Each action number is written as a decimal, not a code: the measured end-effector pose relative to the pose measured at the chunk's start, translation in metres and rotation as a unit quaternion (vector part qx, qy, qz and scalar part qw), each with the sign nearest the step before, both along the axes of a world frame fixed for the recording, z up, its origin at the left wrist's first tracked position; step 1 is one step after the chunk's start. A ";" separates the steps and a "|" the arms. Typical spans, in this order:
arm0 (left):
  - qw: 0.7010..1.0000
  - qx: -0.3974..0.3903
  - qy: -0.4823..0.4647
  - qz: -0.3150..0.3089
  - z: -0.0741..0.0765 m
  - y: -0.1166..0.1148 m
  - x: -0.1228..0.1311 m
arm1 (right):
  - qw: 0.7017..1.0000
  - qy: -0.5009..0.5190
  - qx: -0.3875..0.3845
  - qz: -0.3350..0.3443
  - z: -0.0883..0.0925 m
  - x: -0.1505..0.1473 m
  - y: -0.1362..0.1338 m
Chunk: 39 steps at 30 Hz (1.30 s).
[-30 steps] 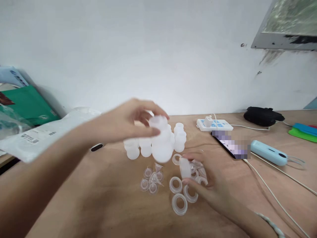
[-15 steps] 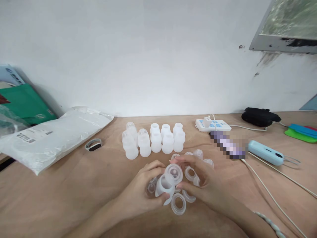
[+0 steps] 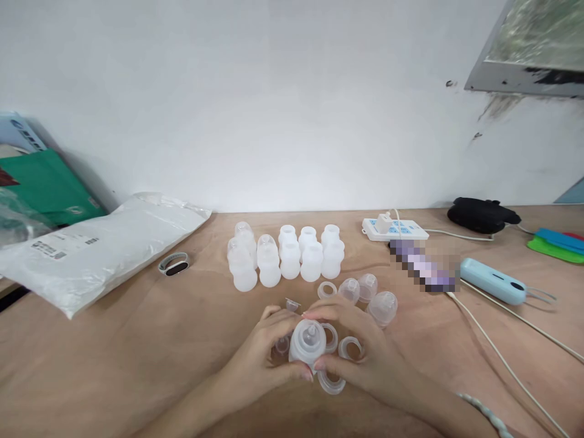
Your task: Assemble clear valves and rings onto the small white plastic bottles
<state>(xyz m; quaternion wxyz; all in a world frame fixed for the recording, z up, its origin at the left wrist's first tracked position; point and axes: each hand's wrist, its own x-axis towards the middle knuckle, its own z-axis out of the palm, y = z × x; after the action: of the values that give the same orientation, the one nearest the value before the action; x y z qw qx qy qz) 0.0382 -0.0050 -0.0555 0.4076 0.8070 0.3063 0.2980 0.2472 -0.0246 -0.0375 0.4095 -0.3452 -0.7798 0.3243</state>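
Ring and bottle between two hands. The frosted bottle (image 3: pixel 296 360) is held over the worktop (image 3: pixel 159 347), before the rows of bottles (image 3: pixel 311 266), its side gripped by the curled fingers of the left hand (image 3: pixel 262 350). At its mouth, the ring (image 3: pixel 310 354) (a clear teat (image 3: pixel 312 331) shows at its centre) is pinched between thumb and fingers of the right hand (image 3: pixel 371 350). For even seating, the ring should be kept level and the bottle steadied without squeezing; thread engagement cannot be seen.
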 end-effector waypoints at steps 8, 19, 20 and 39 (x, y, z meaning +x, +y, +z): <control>0.999 0.041 0.033 0.005 -0.003 0.001 -0.002 | 0.991 0.078 -0.111 0.000 -0.004 0.009 -0.003; 0.999 0.037 0.038 -0.002 -0.003 0.002 -0.001 | 0.988 0.041 -0.137 0.057 0.005 0.016 -0.005; 0.999 0.038 0.037 -0.002 -0.002 0.001 -0.001 | 0.988 0.027 -0.135 0.065 0.007 0.016 -0.005; 0.975 -0.221 0.008 0.023 0.027 -0.021 0.001 | 0.984 0.042 -0.163 0.051 0.000 0.020 0.003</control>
<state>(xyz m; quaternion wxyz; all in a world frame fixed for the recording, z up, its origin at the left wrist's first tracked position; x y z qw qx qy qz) 0.0394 -0.0257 -0.0286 0.5664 0.6923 0.3858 0.2260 0.2672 -0.0219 -0.0372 0.3631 -0.3531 -0.7154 0.4813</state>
